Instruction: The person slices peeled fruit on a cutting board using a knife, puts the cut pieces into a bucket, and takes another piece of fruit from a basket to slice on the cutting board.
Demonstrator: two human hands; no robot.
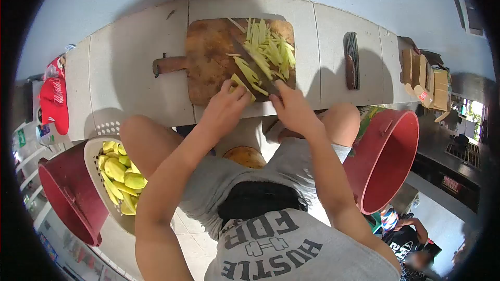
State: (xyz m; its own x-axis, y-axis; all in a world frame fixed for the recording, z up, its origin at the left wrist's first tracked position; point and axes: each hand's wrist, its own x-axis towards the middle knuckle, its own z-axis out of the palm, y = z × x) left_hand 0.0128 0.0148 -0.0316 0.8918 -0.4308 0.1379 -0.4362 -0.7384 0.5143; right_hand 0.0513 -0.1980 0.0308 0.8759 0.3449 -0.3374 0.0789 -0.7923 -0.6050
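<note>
On the tiled ledge lies a wooden cutting board (208, 47) with a handle at its left. My right hand (293, 106) grips a knife (259, 63), its blade slanting up and left across the board. My left hand (227, 105) presses a pale green piece of what looks like peeled green mango (244, 87) against the board, left of the blade. Cut strips (247, 71) lie beside the knife, and a larger heap of strips (273, 47) covers the board's right side. Some strips cling along the blade.
A second knife (352, 65) rests on the ledge at the right. Beside my left leg is a white perforated basket (94, 151) of peeled yellow-green fruit (120, 171). Red buckets stand left (73, 192) and right (390, 161). Cardboard boxes (427, 80) are far right; another person (409, 234) is behind.
</note>
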